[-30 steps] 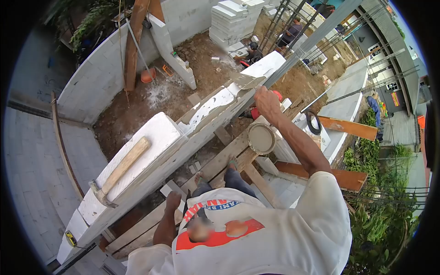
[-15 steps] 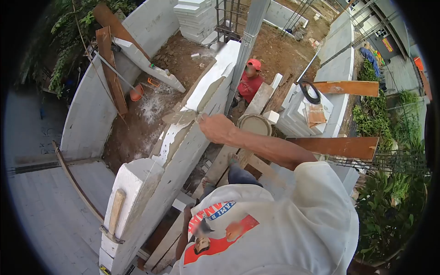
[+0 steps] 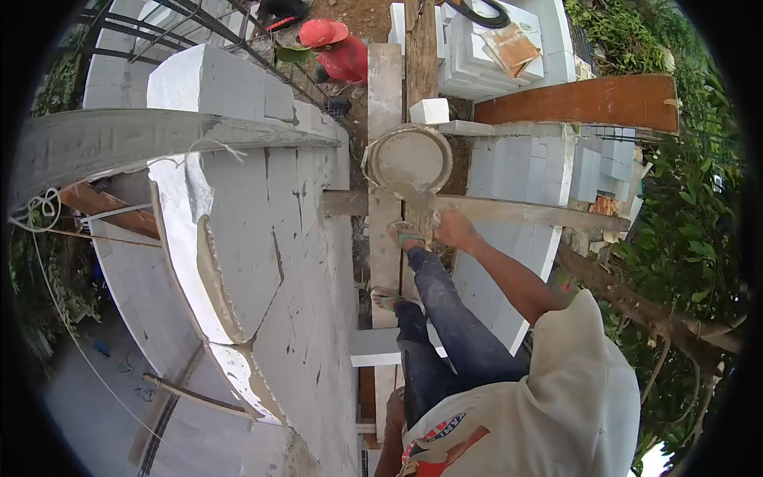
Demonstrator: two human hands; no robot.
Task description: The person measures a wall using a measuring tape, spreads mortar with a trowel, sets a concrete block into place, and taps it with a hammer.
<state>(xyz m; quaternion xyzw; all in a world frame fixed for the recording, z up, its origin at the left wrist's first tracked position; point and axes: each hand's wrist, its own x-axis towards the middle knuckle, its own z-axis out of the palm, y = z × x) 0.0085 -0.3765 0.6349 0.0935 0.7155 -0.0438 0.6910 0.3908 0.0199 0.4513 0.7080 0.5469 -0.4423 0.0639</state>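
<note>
My right hand (image 3: 456, 230) is closed around the handle of a trowel (image 3: 419, 197). The trowel's blade dips at the near rim of a round bucket (image 3: 447, 151) that holds wet grey mortar (image 3: 408, 159). Low beside my thigh hangs my left hand (image 3: 395, 408), its fingers too hidden to read. To my left runs a wall of pale blocks (image 3: 310, 238). Its white top edge (image 3: 187, 238) carries a strip of grey mortar (image 3: 214, 278).
I stand on narrow wooden planks (image 3: 384, 262) raised above the ground. A cross beam (image 3: 532, 211) passes by the bucket. A person in a red cap (image 3: 342, 56) is below, ahead. A grey post (image 3: 159, 131) crosses the upper left. Stacked blocks (image 3: 485, 67) stand beyond.
My right hand has moved with the trowel from the wall's top over to the bucket. The view has swung down and right, toward the planks and my feet.
</note>
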